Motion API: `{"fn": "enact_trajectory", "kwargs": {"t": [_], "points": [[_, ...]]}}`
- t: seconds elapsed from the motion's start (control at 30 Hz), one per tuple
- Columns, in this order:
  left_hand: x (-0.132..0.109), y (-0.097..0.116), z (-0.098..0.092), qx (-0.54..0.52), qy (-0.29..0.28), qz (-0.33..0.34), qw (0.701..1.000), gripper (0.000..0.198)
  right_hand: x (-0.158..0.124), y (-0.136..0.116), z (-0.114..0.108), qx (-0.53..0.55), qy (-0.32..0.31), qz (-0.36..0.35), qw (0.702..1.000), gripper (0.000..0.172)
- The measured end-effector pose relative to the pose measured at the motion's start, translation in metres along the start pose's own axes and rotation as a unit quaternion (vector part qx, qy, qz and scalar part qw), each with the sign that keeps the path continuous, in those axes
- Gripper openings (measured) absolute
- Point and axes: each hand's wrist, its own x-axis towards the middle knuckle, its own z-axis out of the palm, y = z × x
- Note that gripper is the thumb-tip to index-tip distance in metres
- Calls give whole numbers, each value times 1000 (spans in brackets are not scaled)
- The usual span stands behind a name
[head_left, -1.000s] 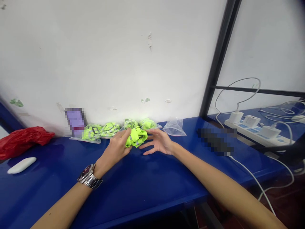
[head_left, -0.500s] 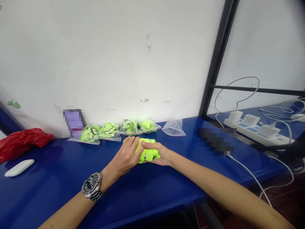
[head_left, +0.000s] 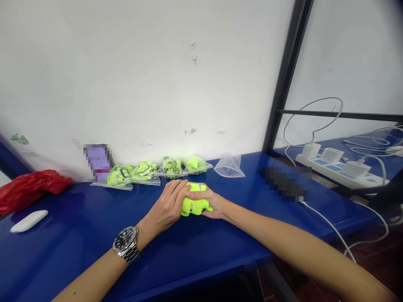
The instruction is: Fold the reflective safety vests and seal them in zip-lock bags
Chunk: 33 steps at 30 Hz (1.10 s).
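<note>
my left grip and my right grip are clamped together on a wad of neon yellow hi-vis fabric, soft and folded over on itself, with dull grey reflective bands crossing it. my left fingers curl over it from one side, and my right fingers lie across its top from the other, almost meeting. the wad sits between my palms, low over the glossy blue counter, though i can't tell if it touches the surface. a steel-link watch with a black dial circles my left wrist.

just beyond my fingers, four clear plastic bags lie in a row against the wall, each holding a crumpled neon bundle: and. to their right lies a flat, clear zip-top bag with a thin red seal. farther left, a crumpled, shiny red plastic bag slumps on the counter near a smooth white oblong object. two pixelated objects are too blurred to tell: a purple one leans on the chipped white wall, and a dark one lies on the counter. to the right, past a black metal upright, a white power strip holds plugged-in chargers trailing white cables.
</note>
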Motion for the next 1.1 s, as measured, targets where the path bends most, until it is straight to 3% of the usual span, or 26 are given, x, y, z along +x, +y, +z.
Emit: {"fn": "enact_trajectory", "kwargs": {"t": [0.13, 0.4, 0.5, 0.6, 0.63, 0.7, 0.8, 0.9, 1.0, 1.1], "points": [[-1, 0, -1, -39, -16, -38, 998, 66, 3, 0, -3, -24, 2, -32, 999, 38], [8, 4, -15, -89, -121, -90, 985, 86, 7, -9, -5, -91, 89, -72, 989, 41], [17, -5, -27, -113, -92, -127, 981, 75, 10, -13, -6, -113, 165, -99, 975, 38], [40, -20, -29, -109, -8, -159, 981, 41, 13, -13, -7, -127, 222, -108, 961, 33], [52, -24, -26, -104, -8, -159, 982, 32, 14, -11, -7, -134, 223, -108, 959, 30], [80, -29, -14, -86, -79, -136, 984, 24, 16, -8, -6, -150, 235, -107, 954, 29], [125, -25, 15, -19, -177, -99, 979, 21, 18, -4, -6, -156, 268, -111, 944, 47], [156, -13, 45, 0, -193, -91, 977, 21, 17, -3, -8, -139, 263, -133, 945, 49], [167, -6, 60, 20, -200, -98, 975, 17, 17, -4, -13, -138, 270, -148, 941, 37], [164, -5, 56, 28, -189, -92, 977, 31, 18, -5, -14, -148, 270, -150, 940, 36]]}}
